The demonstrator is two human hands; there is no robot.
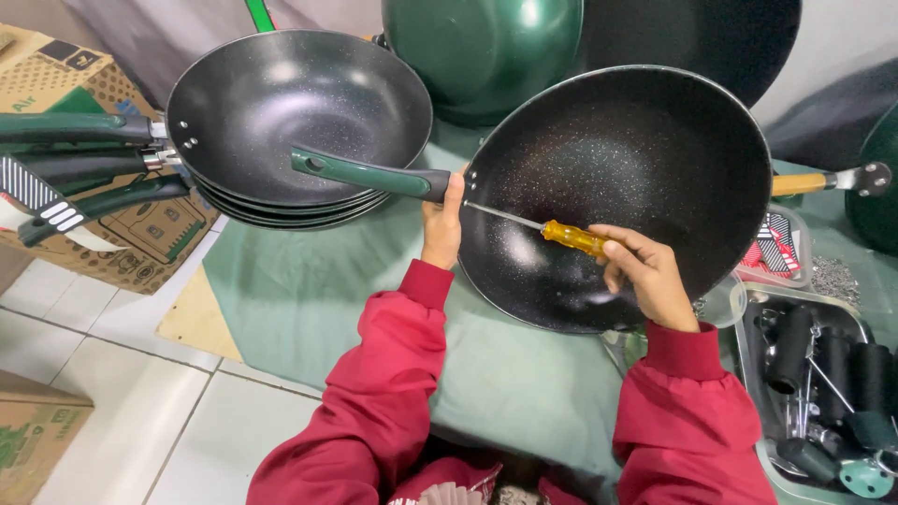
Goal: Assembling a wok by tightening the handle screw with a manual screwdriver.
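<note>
Fingers of the right hand (pixel 645 271) grip the screwdriver (pixel 572 238), left hand (pixel 442 229) clamps the handle (pixel 369 174) — screw mid-fastening; stacked pans (pixel 290 122) finished.

My left hand (pixel 441 232) and right hand (pixel 645 271) are bare; I wear puffy red sleeves (pixel 388 374) with ribbed cuffs, lower centre frame.

Single head-worn view, angled steeply down and forward from above, close over both hands (pixel 561 252) and the black wok (pixel 636 178); green-covered surface (pixel 309 290) fills mid-frame, floor lower left.
</note>
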